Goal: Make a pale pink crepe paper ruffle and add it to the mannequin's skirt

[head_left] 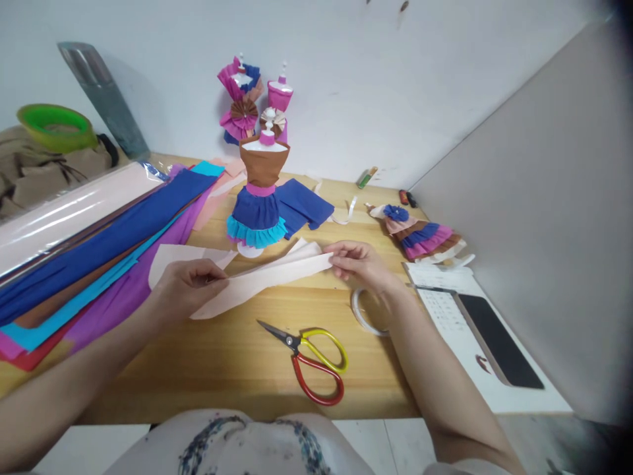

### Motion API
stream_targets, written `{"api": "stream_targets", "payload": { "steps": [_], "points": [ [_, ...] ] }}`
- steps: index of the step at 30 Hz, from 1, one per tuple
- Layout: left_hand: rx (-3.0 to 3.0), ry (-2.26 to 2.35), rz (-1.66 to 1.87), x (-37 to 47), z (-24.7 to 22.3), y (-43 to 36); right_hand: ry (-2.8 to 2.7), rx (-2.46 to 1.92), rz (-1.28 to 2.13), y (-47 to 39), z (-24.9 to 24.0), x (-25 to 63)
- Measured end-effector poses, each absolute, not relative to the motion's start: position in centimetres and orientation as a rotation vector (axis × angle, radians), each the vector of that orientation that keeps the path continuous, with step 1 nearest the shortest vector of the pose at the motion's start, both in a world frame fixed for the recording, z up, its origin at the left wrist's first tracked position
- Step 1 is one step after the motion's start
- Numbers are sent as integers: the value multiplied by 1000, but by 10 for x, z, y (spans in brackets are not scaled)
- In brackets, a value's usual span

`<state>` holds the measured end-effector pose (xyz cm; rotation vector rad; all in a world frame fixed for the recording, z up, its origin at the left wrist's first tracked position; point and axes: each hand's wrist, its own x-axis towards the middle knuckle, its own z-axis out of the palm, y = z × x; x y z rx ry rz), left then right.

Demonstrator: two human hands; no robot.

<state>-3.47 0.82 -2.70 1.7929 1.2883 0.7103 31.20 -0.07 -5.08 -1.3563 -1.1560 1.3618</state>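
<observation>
A strip of pale pink crepe paper (277, 272) is stretched between my two hands above the wooden table. My left hand (185, 290) pinches it near its left part, where a wider pale piece spreads out behind the fingers. The right end is pinched between thumb and fingers of my right hand (363, 264). Just behind the paper stands a small mannequin (264, 165) in a brown top and a blue skirt with a light-blue ruffle. Scissors (301, 359) with one yellow and one red handle lie partly open in front. A roll of tape (363, 313) sits below my right wrist.
Coloured crepe paper sheets (99, 264) are piled on the left, by a bottle (106, 92) and a green ring (59, 125). Two dressed mannequins (242, 99) stand at the wall. A ruffled doll dress (420, 234), a glue stick (367, 178) and a phone (499, 340) lie rightward.
</observation>
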Motion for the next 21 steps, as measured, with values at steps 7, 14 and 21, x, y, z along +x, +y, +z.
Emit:
{"api": "stream_targets", "payload": {
  "steps": [7,14,21],
  "points": [
    [1763,1285,728,-34,-20,5,-1671,-1402,594,-4,-7,304],
    [1829,1193,724,-31,-29,5,-2449,-970,297,-4,1,196],
    [1820,1131,732,-27,-30,6,-2587,-1056,228,3,-11,163]
  ]
}}
